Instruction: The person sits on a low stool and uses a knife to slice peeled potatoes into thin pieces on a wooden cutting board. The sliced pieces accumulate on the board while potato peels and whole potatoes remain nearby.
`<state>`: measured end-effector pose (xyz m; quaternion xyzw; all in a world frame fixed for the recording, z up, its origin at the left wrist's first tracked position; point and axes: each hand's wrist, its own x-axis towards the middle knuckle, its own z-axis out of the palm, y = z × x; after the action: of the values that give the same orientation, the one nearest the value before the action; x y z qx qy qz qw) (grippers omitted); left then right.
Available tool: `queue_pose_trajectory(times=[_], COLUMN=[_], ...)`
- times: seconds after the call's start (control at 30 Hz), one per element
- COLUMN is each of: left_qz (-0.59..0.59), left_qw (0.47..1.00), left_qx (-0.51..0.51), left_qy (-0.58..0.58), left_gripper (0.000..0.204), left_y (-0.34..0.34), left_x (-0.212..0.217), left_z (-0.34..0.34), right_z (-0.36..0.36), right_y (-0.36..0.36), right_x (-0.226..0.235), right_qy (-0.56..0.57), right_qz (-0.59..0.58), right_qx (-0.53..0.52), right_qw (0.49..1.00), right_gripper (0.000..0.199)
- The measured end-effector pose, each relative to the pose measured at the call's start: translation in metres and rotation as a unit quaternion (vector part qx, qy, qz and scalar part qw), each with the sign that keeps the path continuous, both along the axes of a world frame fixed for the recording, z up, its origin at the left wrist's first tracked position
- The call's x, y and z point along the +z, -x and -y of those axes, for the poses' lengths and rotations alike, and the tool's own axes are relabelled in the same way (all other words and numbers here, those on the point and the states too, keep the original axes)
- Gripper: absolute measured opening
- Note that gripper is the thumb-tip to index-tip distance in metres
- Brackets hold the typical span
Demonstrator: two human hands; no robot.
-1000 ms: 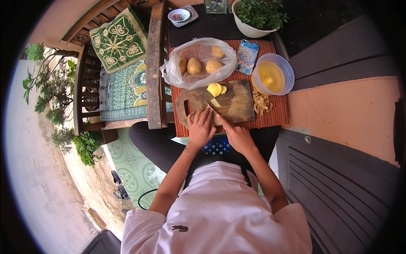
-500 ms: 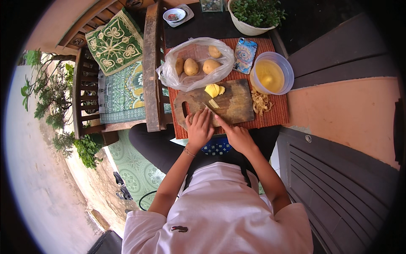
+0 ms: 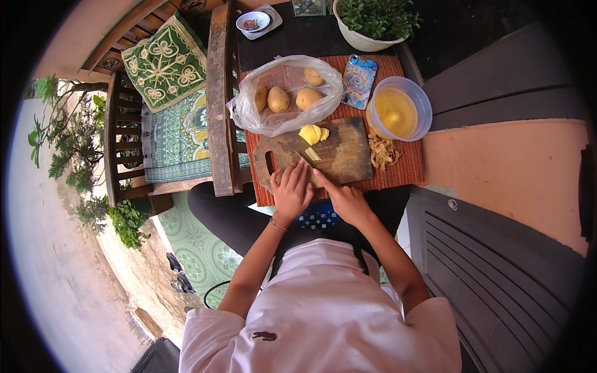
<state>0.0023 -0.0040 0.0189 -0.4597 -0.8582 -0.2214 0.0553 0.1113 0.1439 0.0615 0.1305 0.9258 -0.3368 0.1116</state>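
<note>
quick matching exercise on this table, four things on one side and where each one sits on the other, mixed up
Things
1. whole potatoes
2. yellow slices
3. peelings
4. blue patterned phone

Places
A. on the cutting board, near its far edge
B. between the plastic bag and the tub
C. inside the plastic bag
D. on the orange-red mat, just right of the cutting board

Pairs: 1-C, 2-A, 3-D, 4-B
</note>
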Motion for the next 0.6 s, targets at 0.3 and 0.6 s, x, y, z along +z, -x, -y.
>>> queue_pose_trajectory(times=[0.3,0.6], left_qz=[-0.013,-0.02], left_qw=[1.0,1.0], left_qx=[0.006,-0.002], left_qy=[-0.004,-0.019], left_gripper=[0.048,0.049], left_y=[-0.0009,-0.0014], left_x=[-0.0046,-0.0071], left_z=[0.0008,0.0014], right_z=[0.0061,0.0091], right_y=[-0.004,-0.0057], right_x=[-0.0083,-0.0052], right_qy=[-0.051,-0.101], right_qz=[-0.054,-0.054], right_qx=[-0.008,-0.012], right_qw=[0.997,0.993], right_gripper=[0.072,0.07])
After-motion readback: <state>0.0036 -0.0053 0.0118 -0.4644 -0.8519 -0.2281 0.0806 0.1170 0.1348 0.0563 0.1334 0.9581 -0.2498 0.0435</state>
